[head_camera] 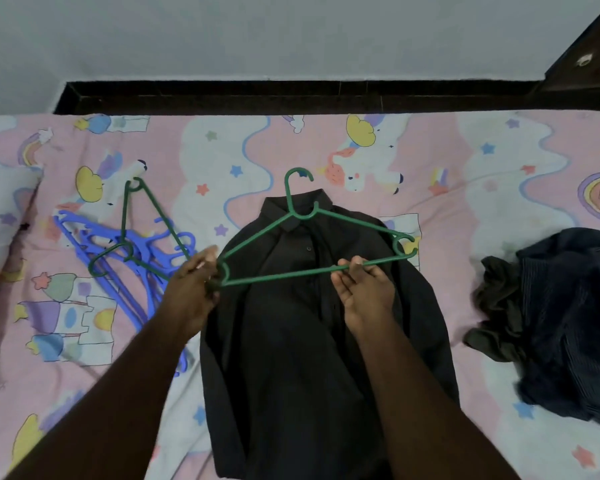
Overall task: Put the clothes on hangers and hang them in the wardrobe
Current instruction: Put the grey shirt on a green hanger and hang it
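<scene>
So I've got the green hanger point(312, 237) over the black shirt point(291, 341), left hand point(191, 289) gripping its corner, right hand point(364, 289) pinching the bottom bar.

Unicorn-print bedsheet point(465, 174), pillow point(0, 216) at left, grey wall point(257, 32)

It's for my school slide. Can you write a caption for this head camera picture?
Both hands, left and right, hold a green hanger over a black shirt on the bed.
</scene>
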A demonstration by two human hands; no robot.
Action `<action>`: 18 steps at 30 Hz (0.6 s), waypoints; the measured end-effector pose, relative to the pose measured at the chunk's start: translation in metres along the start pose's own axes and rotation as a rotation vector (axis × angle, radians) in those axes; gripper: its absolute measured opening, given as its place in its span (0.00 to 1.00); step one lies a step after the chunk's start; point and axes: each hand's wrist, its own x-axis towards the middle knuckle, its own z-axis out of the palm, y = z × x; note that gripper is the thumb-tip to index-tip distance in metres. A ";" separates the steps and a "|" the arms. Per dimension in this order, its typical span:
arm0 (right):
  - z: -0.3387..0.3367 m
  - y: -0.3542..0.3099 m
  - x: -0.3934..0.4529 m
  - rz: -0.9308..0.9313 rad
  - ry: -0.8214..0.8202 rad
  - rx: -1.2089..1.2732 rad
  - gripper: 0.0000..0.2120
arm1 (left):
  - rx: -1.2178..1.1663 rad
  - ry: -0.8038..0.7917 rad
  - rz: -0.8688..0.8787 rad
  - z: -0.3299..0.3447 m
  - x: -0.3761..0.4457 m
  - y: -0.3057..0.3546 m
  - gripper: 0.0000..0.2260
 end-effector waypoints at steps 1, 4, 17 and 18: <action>0.002 -0.003 0.002 0.005 0.002 0.023 0.03 | -0.178 0.022 -0.025 0.010 -0.004 -0.003 0.08; 0.016 -0.003 0.005 0.043 -0.018 0.033 0.03 | -0.386 -0.099 -0.142 0.053 -0.019 -0.026 0.06; 0.005 0.006 0.081 -0.239 -0.014 -0.967 0.11 | -0.550 0.021 -0.104 0.072 0.049 -0.039 0.08; 0.006 0.005 0.087 -0.294 -0.003 -1.111 0.11 | -0.551 0.024 -0.096 0.065 0.056 -0.038 0.08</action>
